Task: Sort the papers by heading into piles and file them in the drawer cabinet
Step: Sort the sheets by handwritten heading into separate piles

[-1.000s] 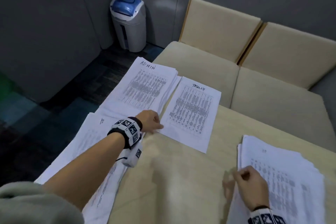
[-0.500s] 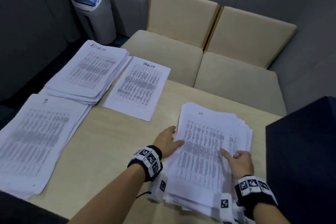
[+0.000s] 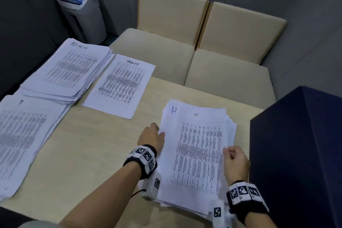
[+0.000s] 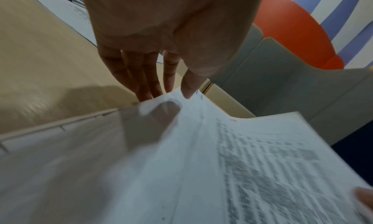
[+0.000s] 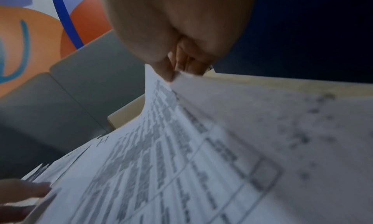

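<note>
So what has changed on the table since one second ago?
The left hand left the TASKLIST sheet and came across to the unsorted stack, where it now grips the top sheet's left edge. The right hand pinches that sheet's right edge and lifts it. The ADMIN pile, the IT pile and the TASKLIST sheet stayed put.

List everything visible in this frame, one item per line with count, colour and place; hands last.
ADMIN pile: one, white, table's far left.
Tasklist sheet: one, white, beside the ADMIN pile.
IT pile: one, white, near left.
Unsorted stack: one, white, near right; top sheet lifted.
Table: one, light wood.
Seats: two, beige, beyond the table.
Bin: one, grey with a blue lid, far left corner.
Cabinet: one, dark blue, right.
Left hand: holds the top sheet's left edge.
Right hand: pinches its right edge.
</note>
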{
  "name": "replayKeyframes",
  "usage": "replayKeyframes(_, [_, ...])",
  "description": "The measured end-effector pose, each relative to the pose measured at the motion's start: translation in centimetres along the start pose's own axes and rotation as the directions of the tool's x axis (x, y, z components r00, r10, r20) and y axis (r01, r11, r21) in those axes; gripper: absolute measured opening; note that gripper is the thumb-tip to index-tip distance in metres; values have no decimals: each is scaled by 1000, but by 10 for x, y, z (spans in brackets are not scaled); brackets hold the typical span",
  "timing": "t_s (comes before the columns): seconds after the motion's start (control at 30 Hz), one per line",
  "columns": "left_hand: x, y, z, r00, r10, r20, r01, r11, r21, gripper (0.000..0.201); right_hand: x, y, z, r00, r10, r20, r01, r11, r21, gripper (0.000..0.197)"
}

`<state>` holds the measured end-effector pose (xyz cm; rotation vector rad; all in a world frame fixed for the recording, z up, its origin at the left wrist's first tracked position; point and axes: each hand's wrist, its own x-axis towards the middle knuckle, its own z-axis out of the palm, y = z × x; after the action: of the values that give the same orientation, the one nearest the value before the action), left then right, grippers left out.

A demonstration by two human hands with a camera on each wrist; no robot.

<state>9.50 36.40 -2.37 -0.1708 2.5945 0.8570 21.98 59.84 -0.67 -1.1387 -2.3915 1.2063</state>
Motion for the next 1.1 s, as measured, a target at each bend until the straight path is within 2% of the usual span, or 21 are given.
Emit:
replayKeyframes(0.07, [2, 2, 3, 1000, -22, 11, 21, 1000, 21, 32, 1, 0, -5, 998, 49, -35, -48, 998, 34, 14])
replayKeyframes(0.1, [2, 2, 4, 1000, -29, 12, 28, 999, 31, 31, 2, 2, -5, 996, 92, -6, -91, 994, 57, 21])
replayKeyframes(0.17, [2, 2, 6, 1000, -20, -4, 21, 998, 51, 27, 8, 8, -4, 977, 167, 131, -185, 974, 133, 44])
replayKeyframes(0.2, [2, 2, 6, 1000, -15, -13, 16, 998, 59, 24, 12, 13, -4, 959, 186, 214, -223, 962, 161, 50])
replayKeyframes(0.27, [3, 3, 3, 1000, -10, -28, 12, 997, 72, 17, 18, 20, -3, 911, 192, 365, -267, 949, 167, 34])
replayKeyframes(0.3, [4, 4, 0, 1000, -4, -31, 7, 995, 95, 16, 19, 22, -4, 895, 196, 402, -279, 947, 159, 25])
replayKeyframes(0.4, [8, 6, -9, 1000, 12, -7, -10, 968, 249, 28, 21, 25, -8, 892, 270, 361, -361, 908, 213, 26])
replayKeyframes(0.5, [11, 3, -20, 991, 75, 111, -106, 948, 300, 39, 23, 28, -11, 879, 359, 314, -454, 831, 322, 21])
replayKeyframes(0.6, [5, 1, -31, 962, 237, 137, -261, 945, 195, 48, 22, 24, -10, 862, 345, 372, -490, 755, 435, 19])
replayKeyframes(0.7, [2, -2, -32, 916, 387, 111, -390, 921, 14, 33, 21, 16, -8, 854, 305, 420, -507, 670, 543, 32])
replayKeyframes(0.77, [0, -3, -32, 913, 384, 140, -348, 909, -230, 18, 19, 11, -7, 844, 276, 459, -520, 628, 579, 33])
replayKeyframes(0.87, [-6, 0, -34, 933, 331, 142, -191, 788, -585, 21, 14, 5, -7, 831, 239, 502, -535, 591, 604, 32])
replayKeyframes(0.97, [-11, 3, -37, 944, 312, 111, -144, 687, -712, 27, 12, -1, -8, 833, 216, 509, -529, 580, 619, 28])
replayKeyframes(1.1, [-14, 6, -42, 947, 282, 155, -45, 594, -803, 31, 15, -4, -9, 815, 286, 504, -554, 640, 532, 22])
